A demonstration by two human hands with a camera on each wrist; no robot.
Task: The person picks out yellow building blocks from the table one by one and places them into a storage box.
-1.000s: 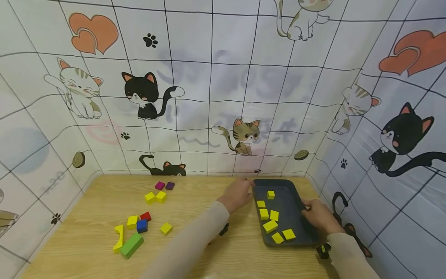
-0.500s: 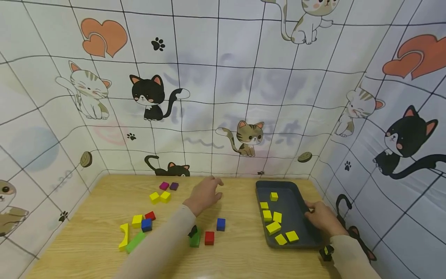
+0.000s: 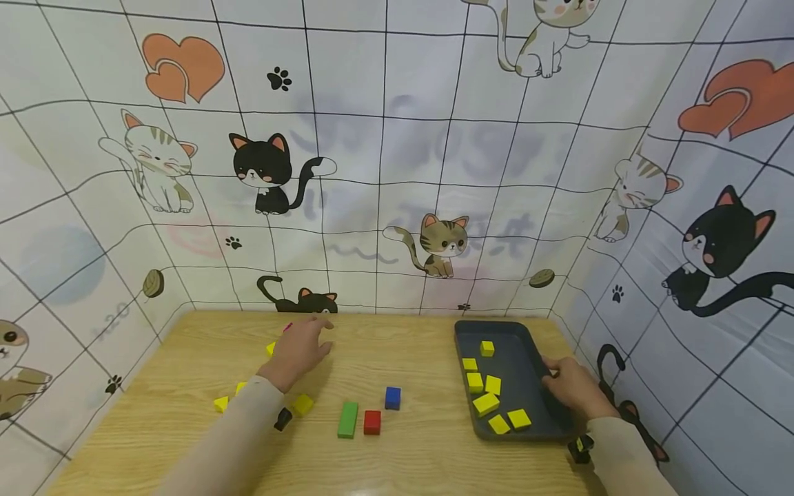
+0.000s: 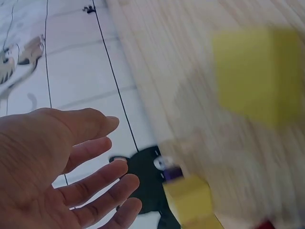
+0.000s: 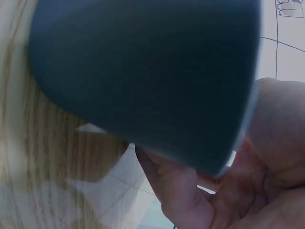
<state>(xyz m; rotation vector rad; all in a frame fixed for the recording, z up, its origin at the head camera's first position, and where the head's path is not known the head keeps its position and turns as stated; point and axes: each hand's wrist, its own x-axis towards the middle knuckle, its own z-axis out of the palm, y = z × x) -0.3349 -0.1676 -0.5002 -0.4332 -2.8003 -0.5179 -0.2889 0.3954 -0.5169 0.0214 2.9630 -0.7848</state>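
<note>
My left hand (image 3: pixel 298 355) hovers over the back left of the table, fingers loosely extended and holding nothing. Partly hidden beneath it are a yellow block (image 3: pixel 271 348) and a magenta block (image 3: pixel 287 326). In the left wrist view, the same hand (image 4: pixel 81 167) is beside a yellow cube (image 4: pixel 190 198) and a dark purple block (image 4: pixel 172 173). My right hand (image 3: pixel 573 389) grips the right rim of a dark grey tray (image 3: pixel 527 386), on which several yellow cubes (image 3: pixel 486 404) lie. From the right wrist, thumb and fingers pinch the tray's edge (image 5: pixel 143 71).
On the wooden table (image 3: pixel 428 455) lie a green block (image 3: pixel 348 419), a red cube (image 3: pixel 372 422) and a blue cube (image 3: pixel 393 398). A yellow cube (image 3: pixel 302 405) sits beside the left forearm, which hides other blocks. Cat-printed cloth (image 3: pixel 384 158) hangs behind and at both sides.
My left hand has left the tray's far left corner and swept left across the table, uncovering the green, red and blue blocks. The right hand stays on the tray.
</note>
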